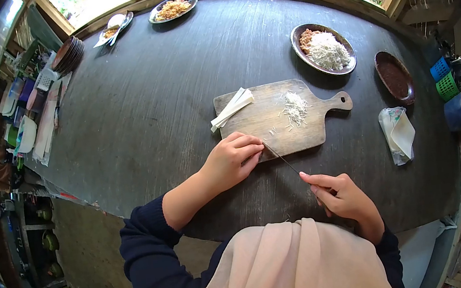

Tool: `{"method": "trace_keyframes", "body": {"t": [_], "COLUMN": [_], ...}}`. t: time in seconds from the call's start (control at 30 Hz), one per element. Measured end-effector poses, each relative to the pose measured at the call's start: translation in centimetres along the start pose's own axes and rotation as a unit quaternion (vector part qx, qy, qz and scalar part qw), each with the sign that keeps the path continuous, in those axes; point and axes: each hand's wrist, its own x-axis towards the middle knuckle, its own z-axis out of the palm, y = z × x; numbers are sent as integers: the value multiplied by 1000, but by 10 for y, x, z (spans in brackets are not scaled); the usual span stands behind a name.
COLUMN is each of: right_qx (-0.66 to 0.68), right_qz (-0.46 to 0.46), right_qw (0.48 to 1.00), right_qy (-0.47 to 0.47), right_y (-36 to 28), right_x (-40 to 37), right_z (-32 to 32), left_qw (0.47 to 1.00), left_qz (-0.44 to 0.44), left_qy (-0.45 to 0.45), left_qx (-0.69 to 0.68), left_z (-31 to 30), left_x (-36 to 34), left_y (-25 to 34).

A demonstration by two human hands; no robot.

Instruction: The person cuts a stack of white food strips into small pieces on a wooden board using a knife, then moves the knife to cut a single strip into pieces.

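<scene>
A wooden cutting board with a handle lies on the dark table in front of me. My left hand rests at its near left edge, fingers curled and pressed together; what they pinch is hidden. Closed around the handle of a thin knife is my right hand, near the table's front edge. The knife tip reaches the left fingertips. Long white strips lie across the board's far left corner. Fine white slivers form a small pile on the board's right half, with a few loose bits nearer my left hand.
Beyond the board stands a brown plate with white shreds and a reddish-brown food. To the right are an oval dark dish and a plastic packet. Two plates of food sit at the back; stacked brown dishes stand far left.
</scene>
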Motion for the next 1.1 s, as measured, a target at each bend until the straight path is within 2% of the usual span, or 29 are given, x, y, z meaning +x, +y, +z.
{"method": "trace_keyframes", "body": {"t": [0.47, 0.57, 0.87, 1.1], "right_qx": [8, 13, 14, -21], "right_qz": [15, -3, 3, -51], "right_qw": [1000, 1000, 1000, 998], "right_qy": [-12, 28, 7, 27], "right_y": [2, 0, 0, 2], "right_x": [-2, -3, 2, 8], "right_z": [-5, -1, 3, 7], "left_qw": [999, 999, 999, 999], "left_qz": [16, 17, 20, 18], "left_qy": [-8, -14, -17, -20], "left_qx": [40, 42, 39, 39], "left_z": [-3, -3, -2, -3], "left_x": [1, 1, 1, 2], "left_y": [3, 3, 3, 5]}}
